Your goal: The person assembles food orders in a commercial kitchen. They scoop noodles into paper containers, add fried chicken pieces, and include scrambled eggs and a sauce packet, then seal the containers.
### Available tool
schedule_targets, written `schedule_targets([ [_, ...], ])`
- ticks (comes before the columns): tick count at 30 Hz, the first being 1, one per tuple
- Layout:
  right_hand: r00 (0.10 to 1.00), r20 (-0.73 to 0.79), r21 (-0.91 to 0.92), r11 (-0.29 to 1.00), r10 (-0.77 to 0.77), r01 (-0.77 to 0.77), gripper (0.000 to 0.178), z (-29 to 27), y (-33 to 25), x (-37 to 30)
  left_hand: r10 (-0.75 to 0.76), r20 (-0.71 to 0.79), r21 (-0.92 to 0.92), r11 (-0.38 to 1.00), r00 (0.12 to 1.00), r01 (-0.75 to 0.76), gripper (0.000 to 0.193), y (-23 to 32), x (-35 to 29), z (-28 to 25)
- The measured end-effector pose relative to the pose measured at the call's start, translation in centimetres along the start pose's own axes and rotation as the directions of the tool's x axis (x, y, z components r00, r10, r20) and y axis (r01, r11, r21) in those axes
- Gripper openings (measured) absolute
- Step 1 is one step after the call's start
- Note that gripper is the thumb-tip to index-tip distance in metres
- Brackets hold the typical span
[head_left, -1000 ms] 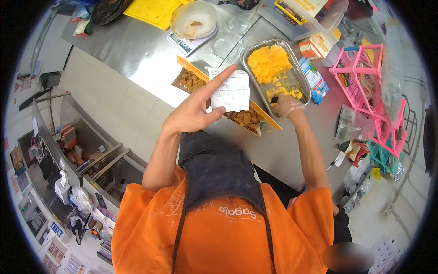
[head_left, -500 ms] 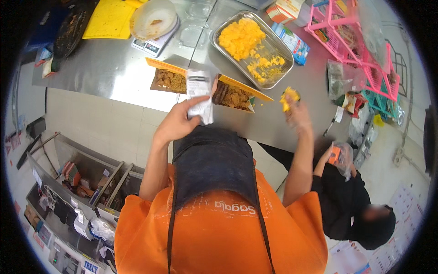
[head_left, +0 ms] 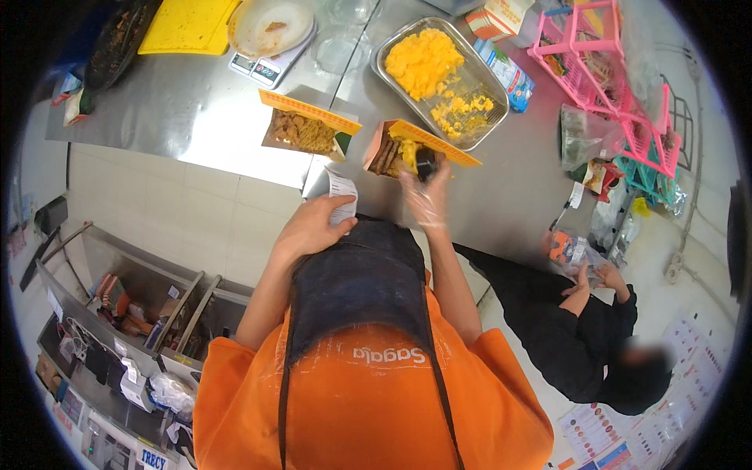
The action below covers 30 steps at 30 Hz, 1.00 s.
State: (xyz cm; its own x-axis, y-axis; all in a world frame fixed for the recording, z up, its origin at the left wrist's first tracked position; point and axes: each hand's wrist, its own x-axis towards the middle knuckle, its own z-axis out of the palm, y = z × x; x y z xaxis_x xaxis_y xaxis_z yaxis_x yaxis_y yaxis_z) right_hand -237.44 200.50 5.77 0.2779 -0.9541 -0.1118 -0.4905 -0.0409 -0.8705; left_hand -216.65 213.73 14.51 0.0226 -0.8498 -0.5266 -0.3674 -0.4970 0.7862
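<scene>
My left hand (head_left: 313,227) grips a white printed paper slip (head_left: 342,194) near the table's front edge, just before my apron. My right hand (head_left: 425,200), in a clear plastic glove, holds a small dark round cup (head_left: 425,162), tilted, at the right-hand food box (head_left: 377,150). Yellow scrambled egg (head_left: 406,154) lies in that box beside the cup, next to dark brown strips of food. To its left stands another lidded food box (head_left: 312,113), filled with brown crumbly food. My fingers partly hide the cup.
Behind the boxes, a metal tray (head_left: 492,133) holds more egg. A blue packet (head_left: 513,78) and pink baskets (head_left: 607,74) stand right of it. At the back left are a kitchen scale (head_left: 266,72) with a bowl and a yellow mat (head_left: 184,27). A co-worker (head_left: 580,329) holds a plastic bag at right.
My right hand has moved left with the egg-filled cup, and egg now lies in the right-hand box. My left hand has drawn the slip back from between the boxes toward me.
</scene>
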Motion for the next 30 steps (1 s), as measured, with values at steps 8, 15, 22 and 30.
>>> schedule_targets([
  [8,0.848,0.350,0.507,0.680,0.398,-0.529,0.031,-12.8,-5.8,6.5,0.194,-0.397,-0.080,0.966,0.897,-0.244,0.031,9.6,5.2,-5.0],
  [15,0.986,0.045,-0.404,0.906,0.159,-0.128,0.043,-11.9,-2.0,14.4,-0.056,-0.398,0.252,0.953,0.916,0.168,0.037,10.3,11.7,-6.6],
  [22,0.946,0.284,-0.602,0.798,0.159,0.046,0.053,-4.0,0.8,22.0,-0.212,-0.404,0.425,0.818,0.890,0.388,0.040,7.1,25.9,-5.5],
  [30,0.824,0.565,-0.751,0.439,0.039,0.494,0.078,-2.3,-0.7,21.0,-0.205,-0.566,0.341,0.823,0.798,0.454,0.020,5.1,27.6,-3.6],
])
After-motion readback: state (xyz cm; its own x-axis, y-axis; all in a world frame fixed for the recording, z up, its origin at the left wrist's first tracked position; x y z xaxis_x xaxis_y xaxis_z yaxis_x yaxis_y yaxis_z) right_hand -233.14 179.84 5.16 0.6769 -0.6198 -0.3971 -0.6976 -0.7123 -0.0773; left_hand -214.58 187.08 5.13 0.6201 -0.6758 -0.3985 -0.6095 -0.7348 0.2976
